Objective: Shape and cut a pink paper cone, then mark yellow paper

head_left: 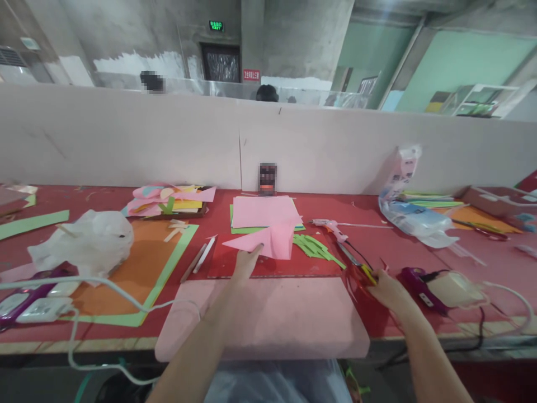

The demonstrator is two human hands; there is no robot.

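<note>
Near the middle of the red table, my left hand (248, 262) is closed on a folded pink paper (279, 240), which has a pointed end to the left. Behind it lies a stack of pink sheets (262, 211) with green paper under it. My right hand (384, 288) is closed around the yellow handles of scissors (356, 262), whose blades point up and left. Cut green strips (312, 246) lie between the two hands. A pink glue gun (331, 226) rests beyond the strips, its cord passing near the scissors.
A pink board (277, 319) lies along the front edge. At left are a white plastic bag (100, 240), orange paper (138, 268), a purple power strip (25, 294) and a paper-filled tray (180, 215). At right are a plastic package (413, 218) and another power strip (423, 288).
</note>
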